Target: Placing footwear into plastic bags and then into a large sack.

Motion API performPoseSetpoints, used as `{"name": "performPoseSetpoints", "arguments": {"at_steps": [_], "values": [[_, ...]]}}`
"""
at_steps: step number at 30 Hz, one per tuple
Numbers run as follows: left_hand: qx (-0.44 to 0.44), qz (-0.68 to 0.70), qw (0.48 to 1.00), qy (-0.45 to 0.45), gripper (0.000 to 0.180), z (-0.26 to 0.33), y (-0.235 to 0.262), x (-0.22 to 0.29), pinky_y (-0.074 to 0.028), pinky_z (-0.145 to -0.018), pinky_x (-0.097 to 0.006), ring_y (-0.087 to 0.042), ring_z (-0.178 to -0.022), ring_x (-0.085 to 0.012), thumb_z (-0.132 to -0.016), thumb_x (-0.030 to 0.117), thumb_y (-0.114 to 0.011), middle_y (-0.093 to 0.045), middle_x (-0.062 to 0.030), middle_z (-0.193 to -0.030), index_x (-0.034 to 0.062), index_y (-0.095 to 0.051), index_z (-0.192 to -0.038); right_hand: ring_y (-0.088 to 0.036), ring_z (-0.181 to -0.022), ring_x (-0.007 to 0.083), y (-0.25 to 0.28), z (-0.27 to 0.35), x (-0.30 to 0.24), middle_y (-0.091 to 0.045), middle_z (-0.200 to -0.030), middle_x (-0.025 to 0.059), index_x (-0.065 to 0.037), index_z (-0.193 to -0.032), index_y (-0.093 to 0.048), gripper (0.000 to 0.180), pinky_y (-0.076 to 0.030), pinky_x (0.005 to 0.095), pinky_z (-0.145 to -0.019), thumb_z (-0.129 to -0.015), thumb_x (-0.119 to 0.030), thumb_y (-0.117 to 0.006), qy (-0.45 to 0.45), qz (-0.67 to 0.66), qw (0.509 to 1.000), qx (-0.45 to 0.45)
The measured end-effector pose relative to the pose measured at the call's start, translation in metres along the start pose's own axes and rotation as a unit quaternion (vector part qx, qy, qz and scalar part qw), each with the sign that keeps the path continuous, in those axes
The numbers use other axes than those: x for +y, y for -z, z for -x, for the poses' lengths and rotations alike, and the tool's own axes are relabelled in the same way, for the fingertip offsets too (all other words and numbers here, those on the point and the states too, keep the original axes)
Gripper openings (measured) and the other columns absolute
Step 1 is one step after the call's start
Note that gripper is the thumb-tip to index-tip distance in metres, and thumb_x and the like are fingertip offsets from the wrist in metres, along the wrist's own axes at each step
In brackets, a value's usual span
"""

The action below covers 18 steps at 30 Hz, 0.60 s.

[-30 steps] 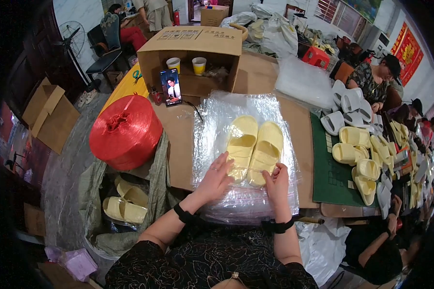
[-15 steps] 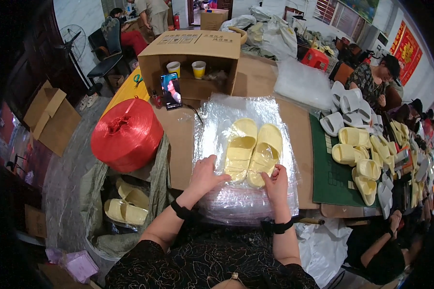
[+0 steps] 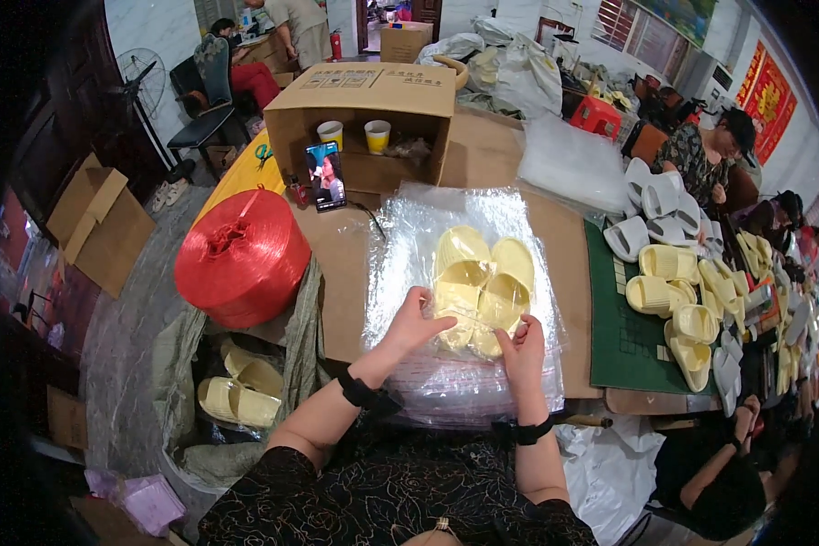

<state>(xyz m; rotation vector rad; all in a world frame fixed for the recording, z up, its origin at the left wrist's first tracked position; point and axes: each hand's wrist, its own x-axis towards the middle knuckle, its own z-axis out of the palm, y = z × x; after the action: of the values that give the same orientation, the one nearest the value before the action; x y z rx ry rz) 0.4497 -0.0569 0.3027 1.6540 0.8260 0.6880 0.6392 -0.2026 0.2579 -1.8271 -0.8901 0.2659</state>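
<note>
A pair of pale yellow slippers [image 3: 462, 247] lies side by side inside a clear plastic bag [image 3: 475, 326], toes pointing away from me. Beneath it is a stack of clear bags [image 3: 432, 387] near the table's front edge. My left hand [image 3: 413, 324] has thumb and fingertips closed on the bag at the slippers' heel end, on the left. On the right, my right hand [image 3: 522, 348] pinches the same end of the bag. A fold of film stretches between the two hands across the heels.
Left of the bags sits a large red twine roll [image 3: 243, 259], above an open sack [image 3: 296, 328] holding yellow slippers. A phone [image 3: 326, 176] leans before an open carton [image 3: 364, 89]. Grey and yellow slippers [image 3: 669, 261] crowd a green mat [image 3: 614, 337] at right, where other people sit.
My left hand has moved right and slightly up, drawing the film at the heel end over the slippers. The right hand has barely shifted.
</note>
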Motion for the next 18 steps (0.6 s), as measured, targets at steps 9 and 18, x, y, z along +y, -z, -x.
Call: {"name": "performPoseSetpoints", "arguments": {"at_steps": [9,18], "values": [[-0.074,0.279,0.954,0.084,0.053,0.010,-0.003,0.007,-0.051,-0.092,-0.031,-0.063,-0.106,-0.0181,-0.082,0.000,-0.067,-0.063,-0.0128,-0.119,-0.0053,-0.050,-0.132,-0.048,-0.082,0.0184,0.023,0.003,-0.038,-0.046,-0.126,0.0162,0.002,-0.141,-0.033,0.093,-0.045,0.0283,-0.069,-0.069,-0.022,-0.087,0.098,0.075,0.985,0.120],[-0.103,0.314,0.944,0.007,0.055,0.027,0.020,0.043,-0.048,-0.097,-0.033,-0.063,-0.107,-0.0180,-0.082,0.000,-0.067,-0.065,-0.0101,-0.120,-0.0040,-0.050,-0.134,-0.068,-0.078,0.0144,0.057,0.005,-0.060,-0.072,-0.091,0.0087,0.005,-0.099,-0.069,0.027,-0.053,0.0262,-0.070,-0.076,-0.002,-0.081,-0.081,-0.291,0.948,-0.100]]}}
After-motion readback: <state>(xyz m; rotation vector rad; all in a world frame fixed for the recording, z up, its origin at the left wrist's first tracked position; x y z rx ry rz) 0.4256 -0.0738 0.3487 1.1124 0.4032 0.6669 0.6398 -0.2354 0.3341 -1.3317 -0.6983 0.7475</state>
